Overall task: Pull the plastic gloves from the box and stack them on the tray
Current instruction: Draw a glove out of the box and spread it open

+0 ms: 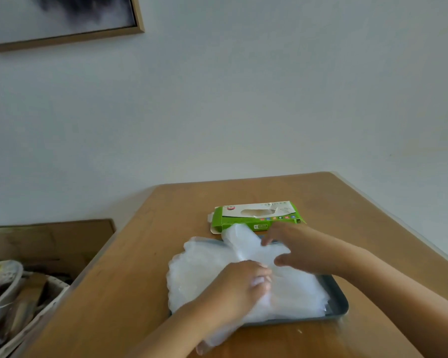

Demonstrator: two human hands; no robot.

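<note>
A green and white glove box (256,215) lies on the wooden table behind the tray, its oval opening facing up. A thick pile of clear plastic gloves (199,270) covers most of the dark grey tray (338,298) and spills over its left and front edges. My left hand (241,285) rests on the pile with fingers curled into the plastic at its middle. My right hand (290,250) lies over the far right part of the pile, holding a raised fold of glove between thumb and fingers.
The wooden table (119,293) has bare room left of the tray and behind the box. Off its left edge stand a cardboard box (49,244) and a basket of clutter (8,301). A framed picture (62,19) hangs on the wall.
</note>
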